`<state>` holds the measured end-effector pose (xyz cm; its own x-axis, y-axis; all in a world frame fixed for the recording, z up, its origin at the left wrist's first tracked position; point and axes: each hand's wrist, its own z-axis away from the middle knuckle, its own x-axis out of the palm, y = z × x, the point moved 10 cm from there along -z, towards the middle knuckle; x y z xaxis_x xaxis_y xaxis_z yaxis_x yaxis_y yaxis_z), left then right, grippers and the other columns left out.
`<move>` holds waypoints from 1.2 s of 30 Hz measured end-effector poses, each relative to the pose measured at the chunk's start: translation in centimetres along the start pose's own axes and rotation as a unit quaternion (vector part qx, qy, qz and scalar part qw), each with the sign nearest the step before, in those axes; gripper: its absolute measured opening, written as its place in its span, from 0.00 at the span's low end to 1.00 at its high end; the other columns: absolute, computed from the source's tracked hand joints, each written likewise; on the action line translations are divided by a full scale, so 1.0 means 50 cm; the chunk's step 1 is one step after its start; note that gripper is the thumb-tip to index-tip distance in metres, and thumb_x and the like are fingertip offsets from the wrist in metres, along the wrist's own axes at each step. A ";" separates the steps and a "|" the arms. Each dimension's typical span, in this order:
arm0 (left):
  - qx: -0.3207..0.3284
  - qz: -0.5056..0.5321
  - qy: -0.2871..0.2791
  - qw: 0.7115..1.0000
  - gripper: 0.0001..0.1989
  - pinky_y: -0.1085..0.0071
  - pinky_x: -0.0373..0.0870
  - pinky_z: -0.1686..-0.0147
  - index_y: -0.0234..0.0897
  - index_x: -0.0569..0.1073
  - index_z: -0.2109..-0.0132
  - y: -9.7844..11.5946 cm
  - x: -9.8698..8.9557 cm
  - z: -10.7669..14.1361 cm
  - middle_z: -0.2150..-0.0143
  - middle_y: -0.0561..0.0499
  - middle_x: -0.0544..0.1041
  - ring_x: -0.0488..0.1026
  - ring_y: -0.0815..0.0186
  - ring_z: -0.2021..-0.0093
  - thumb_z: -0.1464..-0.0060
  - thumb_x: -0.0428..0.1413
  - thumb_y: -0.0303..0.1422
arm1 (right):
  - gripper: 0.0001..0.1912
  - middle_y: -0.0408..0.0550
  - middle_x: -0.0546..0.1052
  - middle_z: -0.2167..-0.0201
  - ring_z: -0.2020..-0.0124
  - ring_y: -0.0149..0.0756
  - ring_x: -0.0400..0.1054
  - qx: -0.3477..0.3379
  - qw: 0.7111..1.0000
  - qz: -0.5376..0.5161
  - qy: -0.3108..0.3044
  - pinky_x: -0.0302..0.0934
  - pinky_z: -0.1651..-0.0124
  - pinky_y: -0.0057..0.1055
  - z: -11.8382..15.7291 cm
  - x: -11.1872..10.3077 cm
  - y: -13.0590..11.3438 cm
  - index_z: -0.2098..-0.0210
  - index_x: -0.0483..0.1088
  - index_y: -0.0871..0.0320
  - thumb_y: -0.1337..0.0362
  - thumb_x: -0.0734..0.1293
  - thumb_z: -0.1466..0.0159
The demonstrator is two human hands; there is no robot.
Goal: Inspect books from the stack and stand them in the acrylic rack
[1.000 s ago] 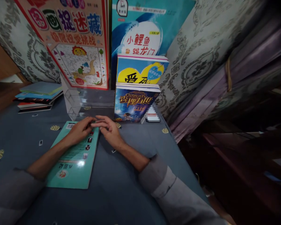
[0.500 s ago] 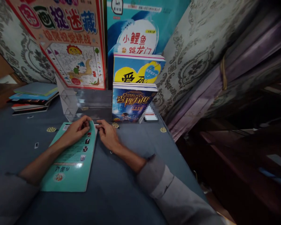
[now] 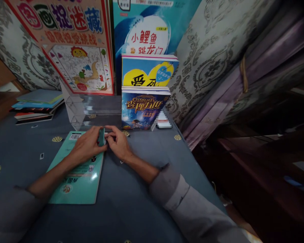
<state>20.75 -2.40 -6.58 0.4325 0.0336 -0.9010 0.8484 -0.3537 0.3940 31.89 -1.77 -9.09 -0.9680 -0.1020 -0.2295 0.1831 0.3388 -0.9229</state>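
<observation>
Teal paperback, its far right corner curling up between two hands.
From the head camera I am watching the left hand pinching that raised corner between thumb and fingers, while the right hand is bending its fingers in at the page edges; whether it is gripping any, I cannot tell. The paperback is lying back cover up on the grey-blue tablecloth, before the clear book stand, with the blue Charlie book standing just beyond the right hand.

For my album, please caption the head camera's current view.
Left hand and right hand at the far right corner of a teal book, a blue book standing beyond.
</observation>
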 end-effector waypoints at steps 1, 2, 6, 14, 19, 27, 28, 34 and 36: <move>-0.008 -0.014 0.002 1.000 0.25 0.64 0.65 0.64 0.39 0.67 0.45 0.002 0.000 0.002 0.58 0.49 0.74 0.74 0.55 0.60 0.48 0.56 0.43 | 0.25 0.43 0.83 0.64 0.61 0.38 0.79 -0.005 1.000 -0.003 0.002 0.72 0.55 0.35 0.001 -0.001 -0.004 0.46 0.71 0.53 0.76 0.61 0.40; -0.022 -0.023 0.002 0.999 0.24 0.64 0.65 0.65 0.39 0.67 0.45 0.001 0.000 0.003 0.60 0.49 0.74 0.74 0.54 0.61 0.47 0.55 0.42 | 0.25 0.42 0.83 0.63 0.61 0.38 0.79 -0.010 1.000 -0.004 0.003 0.72 0.55 0.35 0.001 -0.002 -0.007 0.46 0.71 0.52 0.76 0.61 0.40; -0.058 -0.021 -0.010 0.998 0.23 0.63 0.64 0.65 0.38 0.66 0.44 -0.007 -0.005 0.003 0.66 0.51 0.74 0.75 0.54 0.65 0.45 0.53 0.42 | 0.25 0.43 0.84 0.60 0.61 0.38 0.80 -0.014 1.000 -0.003 -0.001 0.72 0.56 0.34 0.004 0.000 -0.017 0.46 0.72 0.51 0.76 0.61 0.40; -0.021 0.013 -0.025 0.999 0.21 0.64 0.62 0.67 0.36 0.69 0.47 0.005 -0.014 -0.001 0.70 0.53 0.71 0.72 0.56 0.69 0.43 0.47 0.43 | 0.27 0.46 0.84 0.58 0.66 0.37 0.78 -0.013 1.000 0.014 0.000 0.72 0.58 0.35 0.003 0.002 -0.011 0.43 0.70 0.54 0.76 0.62 0.41; -0.012 0.012 -0.028 0.999 0.21 0.64 0.62 0.68 0.36 0.71 0.47 0.010 -0.013 -0.003 0.70 0.51 0.71 0.71 0.57 0.70 0.43 0.46 0.41 | 0.27 0.45 0.84 0.57 0.63 0.37 0.79 -0.017 1.000 0.015 0.001 0.72 0.55 0.36 0.002 0.002 -0.007 0.44 0.69 0.51 0.76 0.62 0.40; -0.001 0.010 -0.038 0.999 0.22 0.63 0.65 0.65 0.37 0.72 0.45 0.009 -0.008 -0.004 0.68 0.50 0.75 0.73 0.57 0.68 0.42 0.46 0.38 | 0.26 0.45 0.84 0.59 0.63 0.39 0.79 -0.009 0.999 0.039 0.006 0.72 0.54 0.37 0.002 -0.001 -0.003 0.44 0.70 0.52 0.76 0.62 0.40; -0.001 0.007 -0.039 0.999 0.22 0.63 0.66 0.65 0.37 0.72 0.44 0.009 -0.005 -0.003 0.68 0.50 0.75 0.73 0.57 0.68 0.42 0.47 0.38 | 0.26 0.44 0.84 0.60 0.63 0.38 0.79 -0.007 0.999 0.043 0.008 0.72 0.54 0.37 0.002 -0.003 -0.002 0.44 0.70 0.51 0.76 0.62 0.40; 0.027 -0.029 -0.006 0.999 0.24 0.59 0.69 0.56 0.34 0.70 0.41 0.020 0.005 0.008 0.60 0.45 0.74 0.73 0.53 0.60 0.39 0.49 0.41 | 0.24 0.46 0.84 0.60 0.59 0.40 0.79 0.001 0.998 0.069 0.006 0.71 0.49 0.40 0.001 -0.002 0.009 0.46 0.71 0.54 0.76 0.62 0.40; 0.046 -0.029 -0.011 0.998 0.24 0.58 0.69 0.55 0.35 0.70 0.41 0.026 0.004 0.016 0.60 0.45 0.73 0.72 0.53 0.59 0.38 0.50 0.43 | 0.24 0.46 0.84 0.59 0.58 0.41 0.79 -0.002 0.997 0.083 0.002 0.71 0.48 0.41 0.001 -0.001 0.011 0.46 0.71 0.54 0.76 0.62 0.40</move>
<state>21.67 -3.59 -6.39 0.3751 0.0370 -0.9262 0.8400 -0.4360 0.3228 32.06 -1.62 -9.61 -0.9249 -0.0406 -0.3780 0.3402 0.3553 -0.8707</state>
